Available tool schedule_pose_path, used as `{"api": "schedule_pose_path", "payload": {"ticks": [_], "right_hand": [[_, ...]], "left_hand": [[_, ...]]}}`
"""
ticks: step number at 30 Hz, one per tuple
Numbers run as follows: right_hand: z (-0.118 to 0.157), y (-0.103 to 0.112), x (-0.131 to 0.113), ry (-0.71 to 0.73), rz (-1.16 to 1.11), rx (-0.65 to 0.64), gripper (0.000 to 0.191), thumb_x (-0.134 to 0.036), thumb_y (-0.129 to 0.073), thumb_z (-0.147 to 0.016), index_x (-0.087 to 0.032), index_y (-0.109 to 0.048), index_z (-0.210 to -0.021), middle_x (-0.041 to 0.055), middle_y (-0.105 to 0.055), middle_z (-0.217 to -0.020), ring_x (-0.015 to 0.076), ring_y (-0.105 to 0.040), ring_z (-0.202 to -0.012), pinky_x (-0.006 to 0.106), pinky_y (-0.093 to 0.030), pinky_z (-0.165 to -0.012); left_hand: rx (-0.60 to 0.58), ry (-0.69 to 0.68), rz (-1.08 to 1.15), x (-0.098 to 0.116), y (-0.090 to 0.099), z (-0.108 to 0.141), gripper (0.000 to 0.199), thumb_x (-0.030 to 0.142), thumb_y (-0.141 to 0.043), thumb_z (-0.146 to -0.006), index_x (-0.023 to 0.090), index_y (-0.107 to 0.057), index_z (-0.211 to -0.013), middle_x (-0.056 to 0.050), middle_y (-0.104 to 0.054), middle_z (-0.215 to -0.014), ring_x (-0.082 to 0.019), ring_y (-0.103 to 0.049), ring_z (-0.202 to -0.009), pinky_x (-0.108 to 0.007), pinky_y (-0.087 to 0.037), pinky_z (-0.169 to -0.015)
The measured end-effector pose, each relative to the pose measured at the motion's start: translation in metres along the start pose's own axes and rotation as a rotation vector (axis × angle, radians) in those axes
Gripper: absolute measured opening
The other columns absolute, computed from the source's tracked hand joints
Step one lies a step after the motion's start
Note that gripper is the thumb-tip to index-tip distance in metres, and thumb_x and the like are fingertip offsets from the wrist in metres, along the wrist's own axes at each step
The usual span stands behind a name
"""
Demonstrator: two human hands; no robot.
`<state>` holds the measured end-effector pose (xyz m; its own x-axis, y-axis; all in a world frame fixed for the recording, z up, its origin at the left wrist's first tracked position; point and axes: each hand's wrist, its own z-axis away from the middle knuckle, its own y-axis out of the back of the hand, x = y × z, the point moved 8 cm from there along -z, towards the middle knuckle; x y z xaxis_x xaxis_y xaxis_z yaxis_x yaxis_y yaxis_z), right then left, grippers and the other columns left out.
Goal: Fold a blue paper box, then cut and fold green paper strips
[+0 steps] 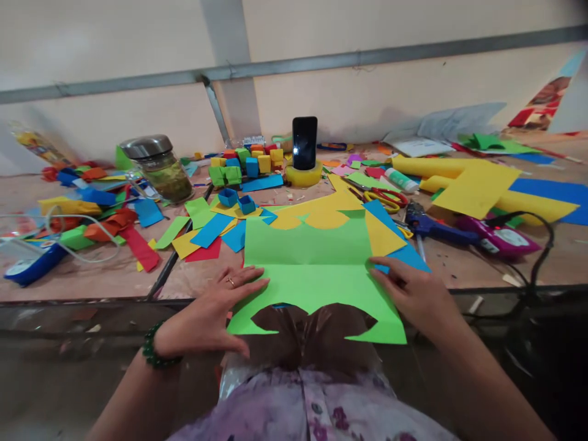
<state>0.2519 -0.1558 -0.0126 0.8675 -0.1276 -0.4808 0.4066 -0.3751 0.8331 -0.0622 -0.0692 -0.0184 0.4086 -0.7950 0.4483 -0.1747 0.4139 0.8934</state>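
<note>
A sheet of bright green paper [305,283] with a crease across its middle lies over the table's front edge in front of me. Curved cut-outs notch both its far edge and its near edge. My left hand [215,312] rests along the left side of the sheet, fingers stretched out and thumb apart. At the right side, my right hand [411,291] pinches the sheet's edge between thumb and fingers. Just past the far edge lies cut yellow paper [316,208], and blue paper [390,229] shows beside it on the right.
Scissors [381,197], a glue tube [402,180] and a blue glue gun [436,226] lie to the right, near yellow paper rolls [509,184]. A phone [304,142] stands on a yellow tape roll [303,174]. A lidded glass jar [158,168] stands left, among paper scraps.
</note>
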Motion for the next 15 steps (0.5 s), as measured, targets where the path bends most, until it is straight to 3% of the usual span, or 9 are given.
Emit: {"api": "schedule_pose_path", "payload": {"ticks": [3,6,10,12,15], "right_hand": [[0.008,0.011,-0.004,0.22,0.048,0.046,0.027,-0.034,-0.047,-0.089,-0.027,-0.069,-0.104,0.004,-0.066,-0.075,0.0172,-0.059,-0.058,0.03,-0.044,-0.054],[0.021,0.019,-0.006,0.393,0.059,0.044,0.03,-0.026,-0.049,-0.087,-0.029,-0.064,-0.113,0.0078,-0.065,-0.096,0.0205,-0.065,-0.079,0.032,-0.05,-0.065],[0.033,0.013,0.003,0.502,0.141,0.017,0.045,-0.043,-0.051,-0.088,-0.033,-0.052,-0.131,0.0116,-0.062,-0.117,0.0268,-0.064,-0.099,0.039,-0.051,-0.079],[0.034,0.007,0.01,0.508,0.172,0.026,0.055,-0.052,-0.048,-0.088,-0.036,-0.042,-0.141,0.0125,-0.061,-0.12,0.0285,-0.062,-0.102,0.042,-0.051,-0.081],[0.032,0.001,0.015,0.539,0.185,0.069,0.058,-0.052,-0.045,-0.089,-0.039,-0.035,-0.145,0.0129,-0.061,-0.122,0.0293,-0.061,-0.106,0.043,-0.05,-0.084]], "left_hand": [[-0.006,0.046,-0.031,-0.002,-0.004,-0.002,0.069,0.044,-0.066,-0.08,0.032,-0.04,-0.143,-0.011,-0.036,-0.151,-0.031,-0.032,-0.14,-0.055,-0.009,-0.116],[0.013,0.074,-0.025,0.0,-0.005,-0.002,0.06,0.041,-0.062,-0.084,0.032,-0.044,-0.14,-0.011,-0.039,-0.149,-0.03,-0.033,-0.139,-0.056,-0.008,-0.116],[0.149,0.069,-0.014,0.002,0.001,0.002,0.048,0.041,-0.063,-0.082,0.026,-0.059,-0.128,-0.016,-0.046,-0.14,-0.03,-0.04,-0.134,-0.049,-0.022,-0.114],[0.191,0.069,-0.002,0.002,0.002,0.006,0.057,0.045,-0.068,-0.077,0.022,-0.058,-0.128,-0.018,-0.047,-0.137,-0.031,-0.041,-0.131,-0.045,-0.029,-0.11],[0.194,0.103,-0.005,-0.001,0.001,0.013,0.085,0.055,-0.076,-0.065,0.021,-0.047,-0.138,-0.019,-0.043,-0.139,-0.034,-0.039,-0.131,-0.049,-0.028,-0.111]]}}
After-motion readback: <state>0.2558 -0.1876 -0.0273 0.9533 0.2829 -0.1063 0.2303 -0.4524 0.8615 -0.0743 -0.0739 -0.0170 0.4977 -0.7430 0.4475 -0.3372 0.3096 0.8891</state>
